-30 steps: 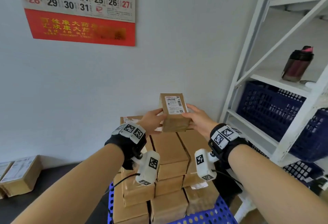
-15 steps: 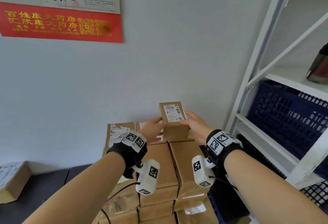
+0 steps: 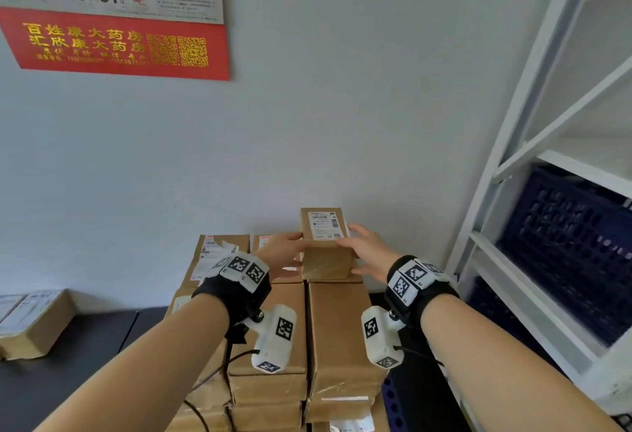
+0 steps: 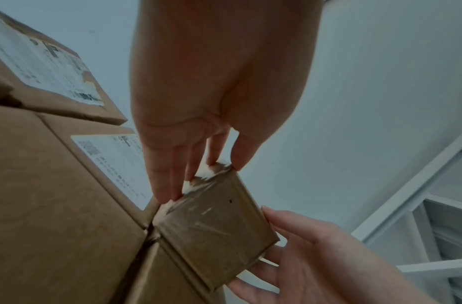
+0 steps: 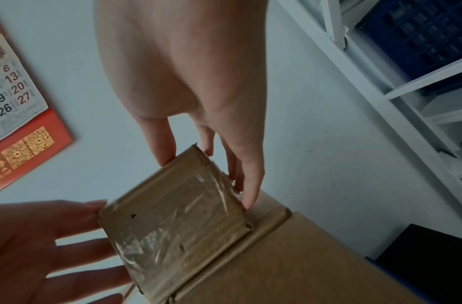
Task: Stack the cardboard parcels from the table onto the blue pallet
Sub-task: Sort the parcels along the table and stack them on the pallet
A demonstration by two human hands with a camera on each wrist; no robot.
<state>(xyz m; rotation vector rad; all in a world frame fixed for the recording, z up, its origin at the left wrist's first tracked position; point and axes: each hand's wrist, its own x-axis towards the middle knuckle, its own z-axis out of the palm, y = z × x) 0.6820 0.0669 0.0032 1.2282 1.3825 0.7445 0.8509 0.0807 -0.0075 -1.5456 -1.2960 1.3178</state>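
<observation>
A small cardboard parcel (image 3: 325, 247) with a white label on top sits on the stack of parcels (image 3: 338, 329), at its back right by the wall. My left hand (image 3: 284, 250) touches its left side with straight fingers (image 4: 170, 185), thumb at the top edge. My right hand (image 3: 366, 247) lies along its right side, fingers (image 5: 248, 185) straight and thumb by the top corner. The taped end of the parcel (image 4: 214, 232) (image 5: 178, 222) faces both wrist views. A sliver of the blue pallet (image 3: 390, 401) shows under the stack.
One more parcel (image 3: 34, 322) lies on the black table (image 3: 85, 346) at the left. A white metal shelf (image 3: 513, 158) with a dark blue crate (image 3: 574, 243) stands close on the right. The wall is directly behind the stack.
The small parcel came down from above the stack and now rests on its top box. Both hands came down with it and their fingers have straightened.
</observation>
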